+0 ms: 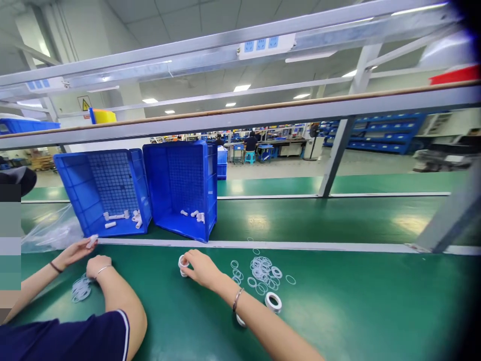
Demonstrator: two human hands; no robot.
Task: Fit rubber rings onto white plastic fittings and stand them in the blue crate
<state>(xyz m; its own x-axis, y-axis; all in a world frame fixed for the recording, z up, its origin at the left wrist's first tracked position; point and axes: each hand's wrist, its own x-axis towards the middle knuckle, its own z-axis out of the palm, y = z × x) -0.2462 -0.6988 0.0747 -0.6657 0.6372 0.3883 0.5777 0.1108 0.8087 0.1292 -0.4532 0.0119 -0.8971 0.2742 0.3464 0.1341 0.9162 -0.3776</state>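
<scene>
My right hand reaches in from the lower right over the green work surface, its fingers and thumb pinching a white plastic ring. The ring looks thick, like a threaded collar nut. Under and beside my forearm are two more thick white rings: one lies in full view, the other is partly covered by my wrist. Just beyond lies a loose pile of thin, pale sealing rings, with several scattered around it. My left hand is out of view.
Two blue bins stand tipped on their sides, holding white pipe fittings. To my left, a co-worker's hands work near another heap of thin rings. A metal post rises at right.
</scene>
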